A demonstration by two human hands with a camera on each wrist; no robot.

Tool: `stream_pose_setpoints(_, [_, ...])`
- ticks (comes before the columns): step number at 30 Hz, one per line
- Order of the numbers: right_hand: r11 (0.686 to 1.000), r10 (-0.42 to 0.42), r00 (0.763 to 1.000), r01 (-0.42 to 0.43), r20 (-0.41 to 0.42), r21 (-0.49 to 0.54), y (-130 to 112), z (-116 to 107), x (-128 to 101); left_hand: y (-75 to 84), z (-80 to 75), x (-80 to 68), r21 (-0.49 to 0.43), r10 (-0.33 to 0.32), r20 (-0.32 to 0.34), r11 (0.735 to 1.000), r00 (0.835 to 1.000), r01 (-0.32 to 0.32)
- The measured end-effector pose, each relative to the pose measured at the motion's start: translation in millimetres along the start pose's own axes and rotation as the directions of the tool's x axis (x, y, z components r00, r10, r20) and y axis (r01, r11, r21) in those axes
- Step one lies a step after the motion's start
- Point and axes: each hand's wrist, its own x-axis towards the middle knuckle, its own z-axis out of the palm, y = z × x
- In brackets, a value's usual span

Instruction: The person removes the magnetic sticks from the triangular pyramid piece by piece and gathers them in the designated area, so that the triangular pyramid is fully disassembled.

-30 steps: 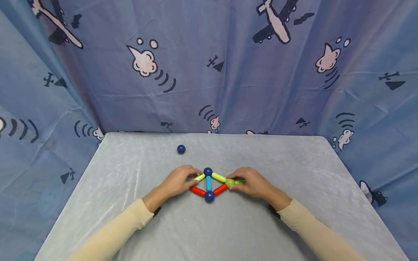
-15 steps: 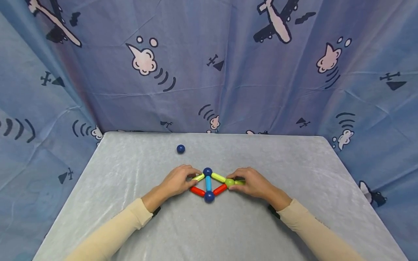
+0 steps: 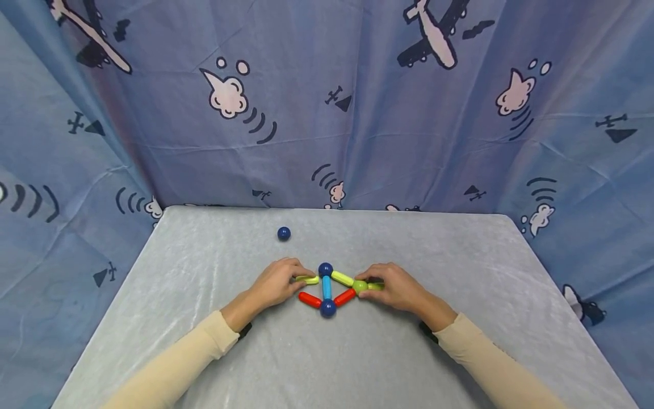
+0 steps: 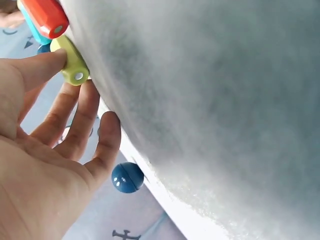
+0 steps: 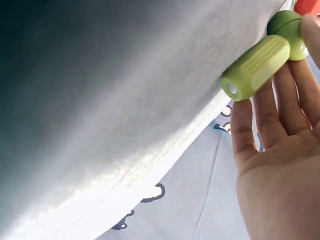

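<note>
Looking down from my head, I see my left hand (image 3: pixel 278 283) pinching a yellow-green rod (image 3: pixel 306 279) whose far end sits just beside the top blue ball (image 3: pixel 325 268). My right hand (image 3: pixel 395 287) grips a green rod (image 3: pixel 375 286) against the green ball (image 3: pixel 360 286). Between them a blue rod (image 3: pixel 326 288) runs down to the bottom blue ball (image 3: pixel 327 307), with red rods (image 3: pixel 310 299) branching from it either side. I judge I am fitting the left rod; next it needs its free end swung to meet the loose red tip.

My left wrist view shows thumb and fingers (image 4: pixel 80 120) around that rod (image 4: pixel 71 60), the red rod end (image 4: pixel 46 16) close above, not touching.

My right wrist view shows fingers (image 5: pixel 280 107) curled under the green rod (image 5: pixel 256 67).

Grey velvety cloth covers the table (image 3: pixel 357 363); a spare blue ball (image 3: pixel 283 233) lies well apart; a blue curtain (image 3: pixel 327 102) printed with planes hangs behind.
</note>
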Motion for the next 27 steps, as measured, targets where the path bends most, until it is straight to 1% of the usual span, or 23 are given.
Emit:
stream_pose_setpoints(3, [1.000,0.020,1.000,-0.020,0.009,0.001,0.3,0.4,-0.3,-1.9,0.1,-2.1,-0.003,0.022,-0.014,1.000,1.000,-0.022])
stream_pose_setpoints(7, [1.000,0.026,1.000,-0.026,0.010,0.004,0.7,0.7,-0.4,-5.2,0.5,-4.0,-0.017,0.026,-0.036,0.999,0.999,-0.027])
stream_pose_setpoints(11, [1.000,0.010,1.000,-0.010,-0.001,0.006,0.3,0.4,-0.3,-7.5,-0.5,-4.7,-0.033,-0.014,-0.046,0.999,0.999,0.012])
stream_pose_setpoints(14, [1.000,0.004,1.000,-0.004,-0.005,0.010,-0.6,-0.6,-0.3,-8.3,-1.5,-4.6,-0.027,-0.040,-0.044,0.999,0.998,0.039])
stream_pose_setpoints(18, [1.000,0.014,1.000,-0.014,0.001,0.016,-1.3,-2.0,0.1,-7.8,-2.4,-3.8,-0.027,-0.055,-0.036,0.998,0.998,0.054])
stream_pose_setpoints(21, [1.000,0.017,1.000,-0.017,0.008,0.019,-1.3,-2.3,0.2,-6.9,-3.0,-3.6,-0.037,-0.079,-0.034,0.996,0.996,0.078])
stream_pose_setpoints(27, [1.000,0.016,1.000,-0.016,0.000,0.019,-1.9,-1.5,-0.6,-4.9,-4.3,-4.0,-0.046,-0.115,-0.029,0.993,0.993,0.113])
